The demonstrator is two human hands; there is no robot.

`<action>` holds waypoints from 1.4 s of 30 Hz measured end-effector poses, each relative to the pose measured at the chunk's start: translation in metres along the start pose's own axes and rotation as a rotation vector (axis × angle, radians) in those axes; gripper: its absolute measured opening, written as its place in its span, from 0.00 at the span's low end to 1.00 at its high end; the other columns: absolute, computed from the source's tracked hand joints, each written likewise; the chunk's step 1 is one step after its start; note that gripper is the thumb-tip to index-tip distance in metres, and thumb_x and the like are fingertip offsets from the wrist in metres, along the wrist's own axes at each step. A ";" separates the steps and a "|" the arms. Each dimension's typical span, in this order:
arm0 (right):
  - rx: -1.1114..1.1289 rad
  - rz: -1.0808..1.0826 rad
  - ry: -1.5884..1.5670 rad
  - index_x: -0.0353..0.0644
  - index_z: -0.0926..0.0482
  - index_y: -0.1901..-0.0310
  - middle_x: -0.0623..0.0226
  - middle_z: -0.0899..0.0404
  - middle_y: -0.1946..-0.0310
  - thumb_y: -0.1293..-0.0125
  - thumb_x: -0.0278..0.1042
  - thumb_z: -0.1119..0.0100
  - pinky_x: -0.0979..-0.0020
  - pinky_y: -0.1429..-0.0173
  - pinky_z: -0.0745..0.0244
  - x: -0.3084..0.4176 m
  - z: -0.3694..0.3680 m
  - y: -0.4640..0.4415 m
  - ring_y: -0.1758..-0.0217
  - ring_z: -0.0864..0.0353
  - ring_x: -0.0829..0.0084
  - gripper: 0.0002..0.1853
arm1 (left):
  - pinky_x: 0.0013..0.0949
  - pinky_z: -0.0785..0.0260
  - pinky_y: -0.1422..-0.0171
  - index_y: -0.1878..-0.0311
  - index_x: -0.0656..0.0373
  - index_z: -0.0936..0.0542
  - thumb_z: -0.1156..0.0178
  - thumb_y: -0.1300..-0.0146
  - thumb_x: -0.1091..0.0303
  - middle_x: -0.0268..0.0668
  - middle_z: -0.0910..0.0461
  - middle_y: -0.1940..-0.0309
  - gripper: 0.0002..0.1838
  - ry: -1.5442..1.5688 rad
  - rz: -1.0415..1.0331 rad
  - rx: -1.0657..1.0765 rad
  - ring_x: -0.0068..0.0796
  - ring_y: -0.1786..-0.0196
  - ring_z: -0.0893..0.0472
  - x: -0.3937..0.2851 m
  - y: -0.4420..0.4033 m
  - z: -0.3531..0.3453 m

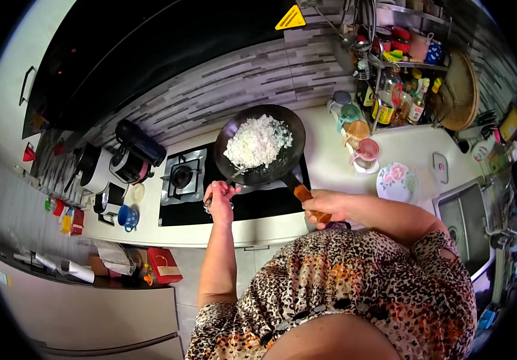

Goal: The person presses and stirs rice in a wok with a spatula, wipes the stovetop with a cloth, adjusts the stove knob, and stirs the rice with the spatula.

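Observation:
A dark wok [297, 123] sits over the right side of the black gas stove [174, 217], tilted slightly in view. White rice [257, 143] is heaped inside it. My right hand [325, 206] is wrapped around the wok's wooden handle [302, 192]. At the wok's near left rim, my left hand [221, 197] is closed on a metal cooking utensil [238, 173]. The utensil's thin shaft reaches into the wok, and its far end is hidden by the rice, so I cannot tell its exact kind.
The bare left burner [181, 176] lies beside the wok. Lidded jars [366, 153] and a floral plate [396, 182] stand on the right counter, near the sink [466, 225]. A blue mug [128, 218] and small appliances are at left. Bottles [417, 107] fill the corner rack.

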State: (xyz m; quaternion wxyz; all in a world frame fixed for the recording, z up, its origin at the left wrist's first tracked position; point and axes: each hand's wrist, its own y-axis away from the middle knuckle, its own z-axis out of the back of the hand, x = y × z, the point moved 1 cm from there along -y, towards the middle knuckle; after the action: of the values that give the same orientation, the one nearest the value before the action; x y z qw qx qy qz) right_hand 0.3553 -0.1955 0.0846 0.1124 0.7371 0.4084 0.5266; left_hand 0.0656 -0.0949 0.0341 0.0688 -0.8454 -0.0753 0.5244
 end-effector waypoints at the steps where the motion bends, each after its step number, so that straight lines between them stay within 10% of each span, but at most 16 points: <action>1: -0.010 -0.004 -0.007 0.36 0.38 0.66 0.64 0.33 0.80 0.39 0.25 0.52 0.69 0.81 0.36 -0.002 0.000 0.001 0.79 0.32 0.71 0.05 | 0.48 0.23 0.57 0.69 0.58 0.30 0.49 0.31 0.58 0.35 0.29 0.71 0.14 0.053 0.018 -0.114 0.31 0.71 0.27 -0.005 0.004 -0.006; 6: -0.022 -0.030 -0.045 0.35 0.37 0.67 0.63 0.33 0.81 0.40 0.24 0.53 0.69 0.82 0.37 0.001 0.002 0.000 0.80 0.32 0.71 0.05 | 0.38 0.29 0.65 0.73 0.54 0.34 0.54 0.29 0.55 0.36 0.24 0.71 0.18 0.532 0.185 -0.421 0.33 0.73 0.28 -0.020 -0.017 0.000; 14: -0.033 -0.020 0.031 0.39 0.38 0.66 0.65 0.34 0.80 0.39 0.28 0.54 0.71 0.82 0.36 0.000 0.002 0.002 0.81 0.35 0.74 0.05 | 0.32 0.39 0.72 0.74 0.54 0.37 0.51 0.33 0.65 0.33 0.32 0.75 0.13 0.380 0.144 -0.195 0.31 0.75 0.32 -0.009 -0.046 -0.024; 21: -0.057 -0.004 0.055 0.40 0.37 0.66 0.67 0.33 0.80 0.39 0.29 0.53 0.72 0.82 0.37 -0.002 0.004 0.002 0.82 0.35 0.74 0.04 | 0.26 0.39 0.72 0.74 0.58 0.29 0.48 0.36 0.68 0.32 0.31 0.77 0.10 -0.224 0.038 0.325 0.23 0.78 0.31 -0.020 -0.075 -0.059; 24: -0.050 -0.020 0.052 0.40 0.36 0.66 0.67 0.33 0.79 0.39 0.29 0.53 0.71 0.82 0.37 -0.006 0.009 -0.003 0.81 0.33 0.74 0.04 | 0.29 0.35 0.67 0.72 0.63 0.28 0.48 0.39 0.75 0.34 0.29 0.75 0.06 -0.667 -0.451 0.693 0.27 0.72 0.28 -0.019 -0.063 -0.081; 29: -0.034 -0.010 0.017 0.41 0.38 0.61 0.68 0.33 0.76 0.39 0.30 0.50 0.72 0.82 0.38 -0.004 0.003 0.002 0.78 0.32 0.76 0.08 | 0.30 0.33 0.62 0.70 0.62 0.26 0.48 0.41 0.78 0.41 0.27 0.72 0.03 -1.027 -0.503 1.086 0.39 0.69 0.25 -0.043 -0.035 -0.099; 34: -0.090 0.018 0.031 0.39 0.36 0.66 0.67 0.33 0.80 0.40 0.29 0.51 0.71 0.82 0.38 -0.004 0.001 0.006 0.80 0.32 0.73 0.06 | 0.25 0.34 0.72 0.71 0.61 0.26 0.49 0.36 0.73 0.34 0.26 0.73 0.08 -0.522 -0.326 0.565 0.21 0.77 0.27 -0.059 -0.065 -0.081; 42: -0.027 -0.007 0.031 0.39 0.37 0.66 0.66 0.33 0.81 0.41 0.29 0.52 0.71 0.82 0.38 -0.004 0.007 0.001 0.83 0.35 0.73 0.06 | 0.38 0.25 0.76 0.74 0.57 0.34 0.51 0.32 0.59 0.36 0.28 0.76 0.15 0.064 0.213 -0.098 0.30 0.79 0.30 -0.048 -0.142 -0.075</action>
State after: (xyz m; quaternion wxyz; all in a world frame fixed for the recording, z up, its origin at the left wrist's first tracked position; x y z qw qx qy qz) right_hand 0.3618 -0.1969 0.0796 0.1179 0.7258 0.4056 0.5430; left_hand 0.1040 0.0318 0.1365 -0.0262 -0.8672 -0.0083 0.4973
